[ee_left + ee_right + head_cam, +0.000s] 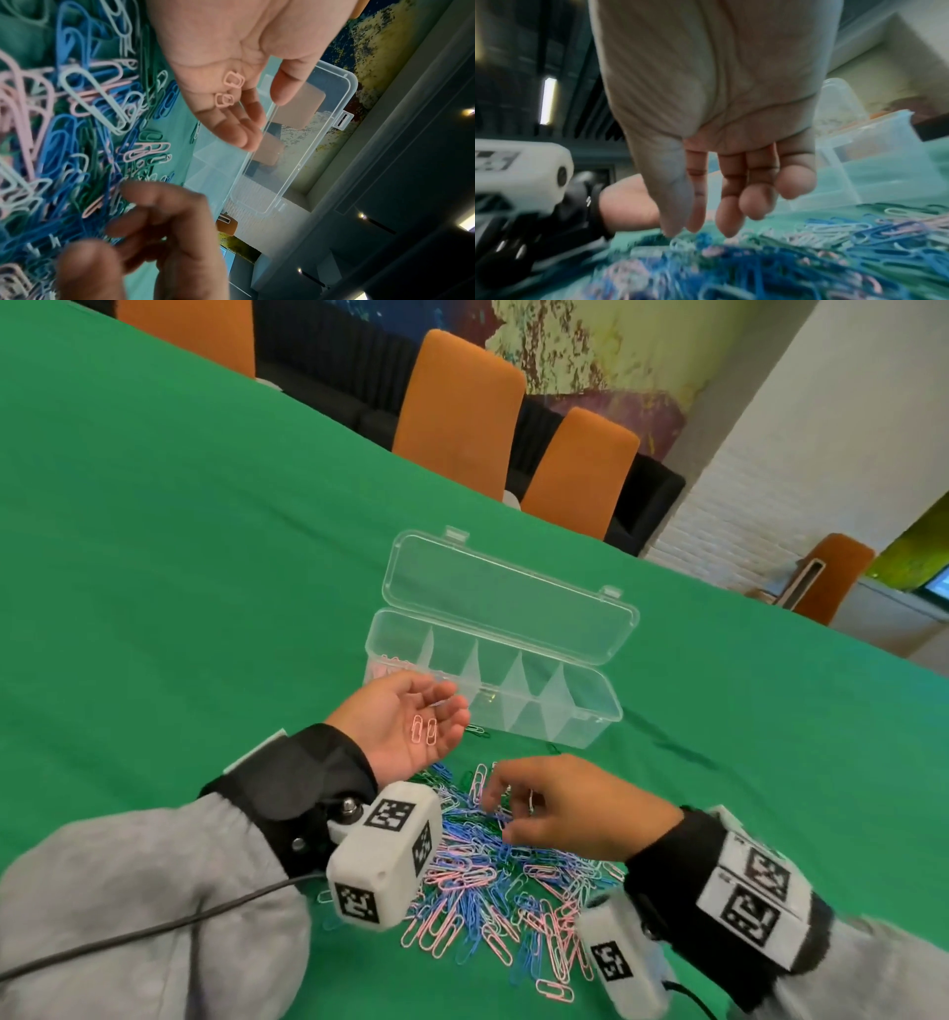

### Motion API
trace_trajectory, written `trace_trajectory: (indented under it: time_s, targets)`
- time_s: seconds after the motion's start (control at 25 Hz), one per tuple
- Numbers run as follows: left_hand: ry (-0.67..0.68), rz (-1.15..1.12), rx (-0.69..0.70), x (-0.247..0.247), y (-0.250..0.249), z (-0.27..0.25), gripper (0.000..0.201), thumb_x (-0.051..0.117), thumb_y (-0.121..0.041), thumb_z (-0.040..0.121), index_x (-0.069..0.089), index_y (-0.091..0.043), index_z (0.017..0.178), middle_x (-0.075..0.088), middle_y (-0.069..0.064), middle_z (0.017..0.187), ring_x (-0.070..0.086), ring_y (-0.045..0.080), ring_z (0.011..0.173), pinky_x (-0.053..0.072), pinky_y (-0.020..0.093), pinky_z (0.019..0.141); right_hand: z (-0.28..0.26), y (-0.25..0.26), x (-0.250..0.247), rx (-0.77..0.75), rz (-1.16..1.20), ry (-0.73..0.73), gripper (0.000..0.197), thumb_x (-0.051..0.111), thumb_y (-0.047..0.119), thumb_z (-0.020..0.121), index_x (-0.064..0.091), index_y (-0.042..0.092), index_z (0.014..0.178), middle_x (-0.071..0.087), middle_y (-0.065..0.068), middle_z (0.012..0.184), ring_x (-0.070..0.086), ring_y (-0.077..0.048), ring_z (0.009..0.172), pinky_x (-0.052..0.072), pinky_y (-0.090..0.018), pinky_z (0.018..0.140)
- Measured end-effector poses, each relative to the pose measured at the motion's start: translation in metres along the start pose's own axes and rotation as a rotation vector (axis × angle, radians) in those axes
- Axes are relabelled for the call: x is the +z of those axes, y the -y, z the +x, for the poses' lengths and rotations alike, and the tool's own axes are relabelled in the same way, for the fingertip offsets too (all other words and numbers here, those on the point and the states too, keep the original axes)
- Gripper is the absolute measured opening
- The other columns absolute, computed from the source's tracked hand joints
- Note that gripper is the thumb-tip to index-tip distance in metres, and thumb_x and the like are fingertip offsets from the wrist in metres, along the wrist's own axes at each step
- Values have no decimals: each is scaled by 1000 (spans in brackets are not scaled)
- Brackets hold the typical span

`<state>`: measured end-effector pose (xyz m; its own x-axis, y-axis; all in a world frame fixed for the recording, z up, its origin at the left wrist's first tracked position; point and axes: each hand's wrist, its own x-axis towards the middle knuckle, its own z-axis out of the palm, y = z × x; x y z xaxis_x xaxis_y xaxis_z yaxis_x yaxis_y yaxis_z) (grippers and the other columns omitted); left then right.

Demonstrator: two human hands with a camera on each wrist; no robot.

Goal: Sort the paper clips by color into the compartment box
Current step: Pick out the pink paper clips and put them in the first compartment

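Observation:
A clear compartment box (pixel 544 734) stands open on the green cloth, its lid tipped back. Pink clips (pixel 388 663) lie in its leftmost compartment; the others look bare. My left hand (pixel 436 711) is palm up just in front of the box's left end, fingers relaxed, with two pink clips (pixel 424 729) lying loose on the palm (pixel 232 80). A mixed pile of pink, blue, green and white paper clips (pixel 493 891) spreads below. My right hand (pixel 508 809) hovers over the pile's far edge, fingertips (pixel 727 229) pointing down at the clips; I see nothing held between them.
Orange chairs (pixel 457 413) line the table's far edge behind the box. A stray dark clip (pixel 475 730) lies by the box's front wall. Bare green cloth (pixel 179 557) stretches to the left and right of the box. A black cable (pixel 128 937) trails from my left wrist.

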<state>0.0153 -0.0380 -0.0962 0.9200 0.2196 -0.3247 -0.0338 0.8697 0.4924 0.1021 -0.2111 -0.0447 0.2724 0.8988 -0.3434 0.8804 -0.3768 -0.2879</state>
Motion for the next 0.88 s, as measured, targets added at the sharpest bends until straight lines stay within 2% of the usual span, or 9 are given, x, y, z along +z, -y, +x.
trace_trajectory:
  time_s: [0.08,0.16,0.24,0.32,0.4,0.48,0.56,0.68,0.88]
  targets:
    - [-14,2,5,0,0,0,23,39,-18,94,56,-7,82,60,8,70,62,17,51,52,21,46,8,0,7,-21,-150,-2,24,63,20,85,57,28,107,45,13,67,39,4,59,33,-17,57]
    - [-19,5,9,1,-1,-1,24,39,-18,94,56,-7,81,60,8,69,61,17,50,52,20,45,11,-6,9,-1,-194,-46,21,61,17,85,57,23,105,41,16,67,36,6,60,28,-14,55]
    - [-22,-4,6,1,-1,-2,24,39,-18,94,56,-7,81,59,8,68,61,17,49,51,20,45,10,-10,9,17,-197,-63,18,60,15,85,59,20,102,42,16,69,39,3,62,29,-13,56]
    - [-28,-6,10,1,-1,-2,24,39,-17,94,56,-7,81,59,8,70,61,17,49,51,21,45,7,-14,7,43,-166,-77,15,58,12,85,61,18,99,48,15,73,45,-5,68,32,-14,58]
    - [-31,-7,15,1,-2,-2,24,39,-17,94,56,-7,81,58,8,71,61,16,49,52,21,45,5,-19,6,75,-87,-109,16,58,9,85,61,22,92,58,10,78,52,-6,71,38,-14,62]
    - [-28,-6,23,1,-2,-3,24,39,-16,94,56,-7,81,59,8,68,61,16,49,52,21,46,2,-26,5,111,31,-129,25,54,3,85,57,29,85,66,6,80,60,-6,70,49,-19,68]
    - [-30,-4,28,0,-1,-3,23,39,-16,94,56,-7,82,60,8,67,61,17,50,52,21,47,-1,-31,3,163,119,-149,30,50,0,88,53,30,85,71,3,82,62,-7,64,53,-24,68]
    - [-35,6,33,-2,-1,-2,21,40,-16,94,56,-7,83,60,8,68,61,17,52,53,22,48,-3,-34,1,185,156,-184,21,51,4,92,53,26,90,73,3,82,60,-2,55,48,-13,57]
    - [-27,8,29,0,-2,-2,21,40,-16,94,55,-7,83,60,9,68,61,17,52,53,22,48,-2,-33,-1,183,46,-218,15,59,16,90,53,25,79,72,5,71,57,-2,53,47,-19,60]
